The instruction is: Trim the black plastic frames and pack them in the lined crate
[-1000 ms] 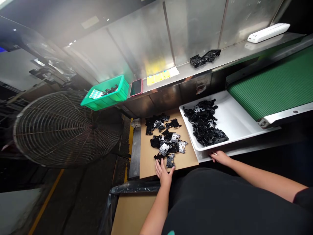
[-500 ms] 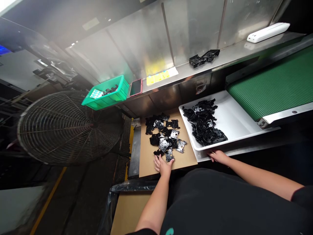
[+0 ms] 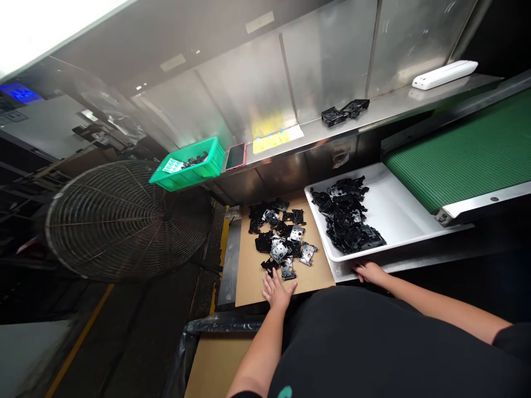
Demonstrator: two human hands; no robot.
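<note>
My left hand (image 3: 277, 291) is to the left of the white tray (image 3: 398, 202), low over the near edge of a cardboard sheet (image 3: 313, 279). Its fingers are spread, the thumb standing wide of the other 4, and I hold nothing in them. The fingertips reach the near end of a loose heap of black parts (image 3: 280, 250), which lies on the cardboard left of the tray; whether they touch the nearest 1, I can't tell. Another flat part lies just ahead of the gap beside my thumb.

My right hand (image 3: 370, 273) is at the near side of the tray, just below its rim, fingers curled in narrow by the metal ledge (image 3: 345, 272). I can't tell whether they grip anything there. A second heap (image 3: 348, 218) fills the tray's left part, and a green belt (image 3: 464, 157) comes in over its right end.
</note>
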